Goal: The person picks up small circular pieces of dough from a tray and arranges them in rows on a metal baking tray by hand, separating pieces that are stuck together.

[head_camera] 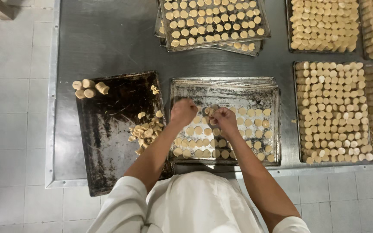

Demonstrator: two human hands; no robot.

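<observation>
My left hand (182, 111) and my right hand (223, 118) hover together over a metal baking tray (225, 88) partly filled with rows of small round pale dough discs (199, 142). My right hand grips a few dough discs (211, 110) at its fingertips. My left hand is closed, fingers bunched; what is inside it is hidden. To the left, a dark stained tray (109, 142) holds a loose pile of dough pieces (145, 133) near its right edge.
A few dough rolls (89, 88) lie at the dark tray's top left corner. Full trays of dough pieces sit at the back (214, 21) and on the right (331, 112). The steel table's front edge (65, 183) meets a tiled floor.
</observation>
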